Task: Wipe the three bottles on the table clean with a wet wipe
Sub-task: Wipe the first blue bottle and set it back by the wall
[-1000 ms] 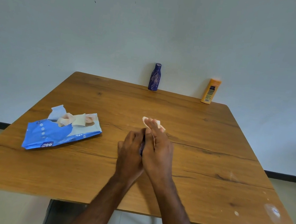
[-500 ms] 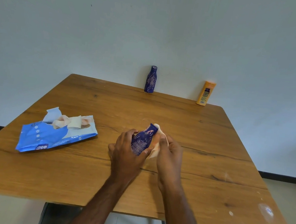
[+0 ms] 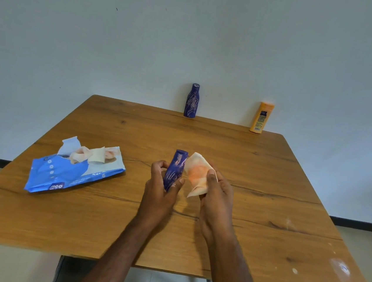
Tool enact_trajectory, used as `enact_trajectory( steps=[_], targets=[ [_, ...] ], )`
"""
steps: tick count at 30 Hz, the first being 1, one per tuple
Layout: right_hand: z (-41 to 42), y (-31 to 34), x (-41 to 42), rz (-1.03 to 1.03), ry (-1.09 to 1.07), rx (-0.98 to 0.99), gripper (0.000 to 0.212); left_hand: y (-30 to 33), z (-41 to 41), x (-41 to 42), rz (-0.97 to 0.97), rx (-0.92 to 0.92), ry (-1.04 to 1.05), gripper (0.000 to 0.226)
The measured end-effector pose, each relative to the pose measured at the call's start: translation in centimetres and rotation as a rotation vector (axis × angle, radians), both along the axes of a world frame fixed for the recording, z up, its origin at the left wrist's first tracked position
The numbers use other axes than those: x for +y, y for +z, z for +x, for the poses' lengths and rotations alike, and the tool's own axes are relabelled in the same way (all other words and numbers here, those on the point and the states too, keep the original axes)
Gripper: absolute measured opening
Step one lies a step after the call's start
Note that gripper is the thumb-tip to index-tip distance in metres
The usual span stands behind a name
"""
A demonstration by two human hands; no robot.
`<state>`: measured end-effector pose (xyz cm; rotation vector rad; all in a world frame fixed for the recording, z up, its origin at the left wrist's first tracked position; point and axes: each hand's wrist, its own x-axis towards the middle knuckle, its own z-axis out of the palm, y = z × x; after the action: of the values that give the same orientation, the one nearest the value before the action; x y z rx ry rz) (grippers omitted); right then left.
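Bottle in hand (image 3: 174, 170): I see my left hand (image 3: 161, 189) clasping its lower body, long axis near upright and leaning slightly right, cap end pointing away from me, held above the table (image 3: 128, 214) middle. My right hand (image 3: 215, 189) pinches the wet wipe (image 3: 196, 173), stained orange, just beside the bottle's right flank. Left of that bottle lies the blue wipes pack (image 3: 73, 171), flap open. Beyond it, at the far edge, stand a second blue bottle (image 3: 192, 100) and an orange bottle (image 3: 261, 117), both unobstructed.
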<state>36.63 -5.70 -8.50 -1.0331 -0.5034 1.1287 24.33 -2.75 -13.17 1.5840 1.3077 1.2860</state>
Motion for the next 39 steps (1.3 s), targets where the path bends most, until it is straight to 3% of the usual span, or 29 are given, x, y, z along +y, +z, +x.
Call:
enact_trajectory(
  steps=[5, 9, 12, 18, 25, 27, 29, 33, 35, 37, 39],
  targets=[
    [1.2, 0.3, -0.4, -0.031, 0.063, 0.318, 0.023, -0.5, 0.1, -0.2, -0.110, -0.186, -0.111, 0.043],
    [1.0, -0.3, -0.1, -0.014, 0.073, 0.200, 0.031, -1.2, -0.3, -0.2, -0.122, -0.280, -0.147, 0.054],
    [0.3, -0.5, 0.2, 0.078, 0.119, -0.036, 0.032, -1.4, -0.6, 0.0, -0.136, -0.349, -0.158, 0.057],
    [-2.6, -0.6, 1.2, 0.139, 0.159, -0.710, 0.032, -1.0, -0.4, 0.0, -0.148, -0.438, -0.188, 0.052],
    [-3.2, 0.0, -0.5, 0.151, 0.153, -1.114, 0.034, -0.8, -0.3, 0.1, -0.184, -0.395, -0.189, 0.037],
    [-3.4, 0.6, -0.6, 0.158, 0.184, -1.174, 0.043, -0.8, -0.2, 0.2, -0.187, -0.363, -0.195, 0.032],
    [-3.5, 1.3, -0.7, 0.219, 0.218, -1.087, 0.045, -0.7, -0.1, 0.2, -0.196, -0.348, -0.192, 0.032],
    [-2.5, 2.5, -0.7, 0.163, 0.152, -0.420, 0.029, -0.8, -0.1, 0.2, -0.167, -0.319, -0.157, 0.050],
    [-1.1, 2.6, -0.5, 0.085, 0.028, -0.221, 0.026, -1.1, -0.2, 0.3, -0.149, -0.316, -0.148, 0.059],
    [-0.1, 1.9, -0.3, 0.002, -0.067, -0.243, 0.025, -1.2, -0.3, 0.3, -0.133, -0.319, -0.162, 0.059],
    [0.0, 1.0, -0.1, -0.033, -0.095, -0.425, 0.027, -1.2, -0.2, 0.3, -0.114, -0.303, -0.181, 0.053]
  ],
)
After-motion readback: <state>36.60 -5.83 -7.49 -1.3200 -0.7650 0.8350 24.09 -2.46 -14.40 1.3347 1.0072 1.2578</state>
